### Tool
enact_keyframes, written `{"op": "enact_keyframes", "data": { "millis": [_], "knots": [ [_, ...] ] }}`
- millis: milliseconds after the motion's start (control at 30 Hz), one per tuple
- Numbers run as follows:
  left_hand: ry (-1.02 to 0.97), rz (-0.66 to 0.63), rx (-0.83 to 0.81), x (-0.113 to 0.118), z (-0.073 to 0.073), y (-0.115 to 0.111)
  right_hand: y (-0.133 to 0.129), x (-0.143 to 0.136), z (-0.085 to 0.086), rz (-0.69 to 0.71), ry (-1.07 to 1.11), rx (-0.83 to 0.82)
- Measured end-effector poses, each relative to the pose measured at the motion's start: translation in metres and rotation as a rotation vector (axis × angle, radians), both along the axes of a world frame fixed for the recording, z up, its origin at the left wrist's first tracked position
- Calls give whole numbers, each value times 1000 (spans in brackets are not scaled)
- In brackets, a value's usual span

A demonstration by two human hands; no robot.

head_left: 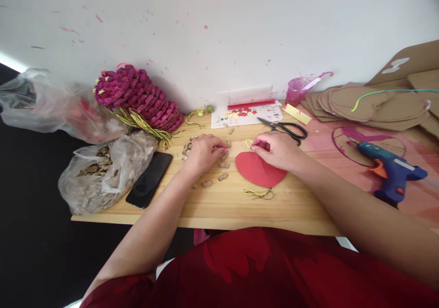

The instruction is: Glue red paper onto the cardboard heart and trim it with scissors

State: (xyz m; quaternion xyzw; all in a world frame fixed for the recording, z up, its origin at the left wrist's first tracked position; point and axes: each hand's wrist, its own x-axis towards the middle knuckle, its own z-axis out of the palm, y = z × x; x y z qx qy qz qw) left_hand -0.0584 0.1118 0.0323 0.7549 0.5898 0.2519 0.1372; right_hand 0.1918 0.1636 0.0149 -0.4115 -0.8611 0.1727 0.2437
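Observation:
My left hand (pixel 207 152) hovers over the wooden table among loose peanut shells (pixel 223 176), its fingers loosely curved and apart. Some shells (pixel 187 148) lie partly hidden behind that hand. With thumb and fingertips my right hand (pixel 276 148) pinches a yellow cord loop (pixel 248 143) at the top of a red rounded cutout (pixel 259 170). The cutout lies flat on the table, its upper right covered by the hand. A yellow and dark cord tassel (pixel 258 193) sticks out below it. Black-handled scissors (pixel 286 127) lie just behind my right hand.
At left are a plastic bag of shells (pixel 106 170), a black phone (pixel 149 180) and magenta shell-covered strings (pixel 144 97). Star stickers (pixel 245 112) lie on a white sheet at the back. A blue glue gun (pixel 391 166), pink cup (pixel 297 90) and cardboard cutouts (pixel 373 104) occupy the right.

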Motion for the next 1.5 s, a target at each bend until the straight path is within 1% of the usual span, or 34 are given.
{"op": "enact_keyframes", "data": {
  "millis": [67,133,200,267,333,400,433,500,600,700,767,900,967,1033,1100,1133,1233,1300,1367,1500],
  "knots": [
    [-2,-41,22,-1,4,-8,0,0,0,-1,-4,-4],
    [-1,-121,-9,-1,7,-18,0,-1,1,-3,-5,-4],
    [17,-189,-32,-1,6,-26,0,-1,1,-6,-6,1],
    [26,-219,-25,-1,3,-32,0,-1,0,-5,-2,6],
    [-7,-205,-20,0,-1,-35,0,-1,0,-2,3,11],
    [-121,-141,-49,1,-3,-36,0,-1,-1,2,5,13],
    [-218,-100,-84,1,-3,-36,0,-1,-1,2,3,14],
    [-471,-33,-193,3,-2,-37,0,-1,-1,1,-5,18],
    [-873,18,-372,6,1,-40,0,0,-1,0,-9,30],
    [-1141,55,-497,11,1,-41,-1,-1,0,8,-5,45],
    [-1224,65,-539,14,1,-42,-1,-1,0,10,1,53],
    [-1299,55,-568,19,1,-40,-3,-2,2,0,32,59],
    [-1329,54,-563,21,1,-38,-5,-3,3,11,58,64],
    [-1345,62,-520,25,1,-36,-7,-4,4,24,106,58],
    [-1336,67,-427,30,-1,-33,-11,-4,6,36,183,5],
    [-1323,64,-367,32,-2,-32,-12,-5,7,45,230,-51],
    [-1266,41,-191,41,-7,-29,-18,-7,12,104,398,-305],
    [-1230,24,-117,47,-11,-29,-20,-9,15,165,511,-475],
    [-1194,8,-87,53,-14,-29,-21,-11,16,203,593,-587],
    [-1165,-8,-131,60,-16,-31,-20,-12,13,193,646,-688]
  ]
}}
